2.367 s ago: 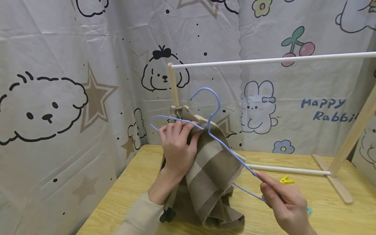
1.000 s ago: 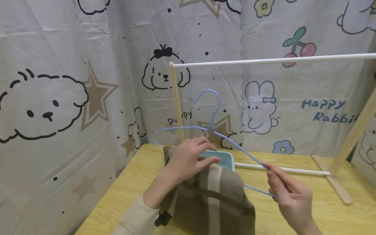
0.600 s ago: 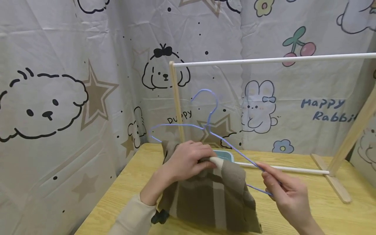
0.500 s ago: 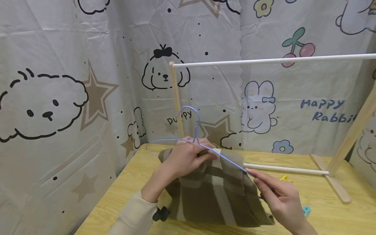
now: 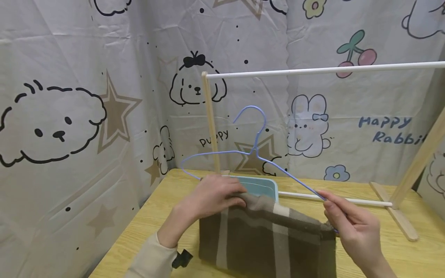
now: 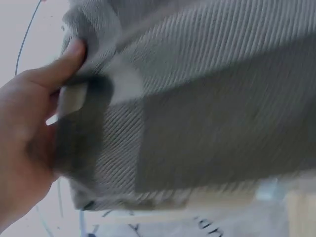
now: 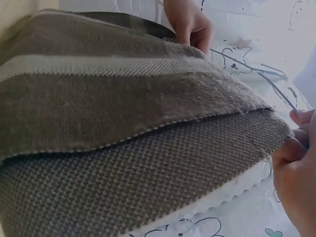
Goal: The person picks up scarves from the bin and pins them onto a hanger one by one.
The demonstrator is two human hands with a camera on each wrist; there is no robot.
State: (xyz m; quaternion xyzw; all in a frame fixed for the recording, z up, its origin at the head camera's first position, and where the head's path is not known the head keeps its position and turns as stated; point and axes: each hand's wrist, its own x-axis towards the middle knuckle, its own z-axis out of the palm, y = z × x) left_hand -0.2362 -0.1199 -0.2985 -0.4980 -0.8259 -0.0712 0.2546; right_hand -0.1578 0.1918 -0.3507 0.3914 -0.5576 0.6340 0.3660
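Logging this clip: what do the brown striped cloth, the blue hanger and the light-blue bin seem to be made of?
Cloth: matte woven textile; the right wrist view shows its coarse weave, fibre unclear.
Hanger: thin, smooth rod, probably plastic-coated metal wire, though solid plastic is possible.
Bin: likely plastic, judging by its even colour and rounded corner.

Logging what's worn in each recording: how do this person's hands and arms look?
The left hand and right hand are ungloved. The left sleeve is plain cream, with a small black object beside it. The head view shows no right sleeve.
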